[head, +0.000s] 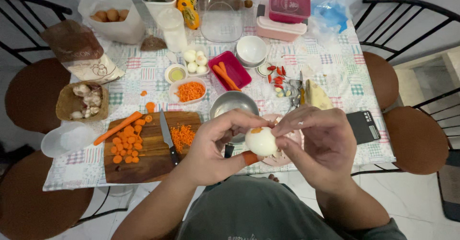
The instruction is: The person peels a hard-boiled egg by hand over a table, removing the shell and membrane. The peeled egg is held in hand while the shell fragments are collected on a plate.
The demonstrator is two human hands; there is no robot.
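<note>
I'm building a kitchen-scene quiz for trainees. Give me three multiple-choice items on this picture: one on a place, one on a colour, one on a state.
1. Where does the black-handled kitchen knife lie?
A. on the brown wooden cutting board
B. in the round steel bowl
C. on a chair

2. What colour is the rectangular tray that holds two peeled carrot sticks?
A. green
B. pink
C. black

3. How is the white boiled egg right now?
A. lying on the table
B. resting in the woven basket
C. held between the left hand and the right hand

Answers: 1 A, the blade lies across the board beside the carrot slices; 2 B, the tray's rim and walls are pink; 3 C, fingers of both hands close around it above the table edge.
</note>
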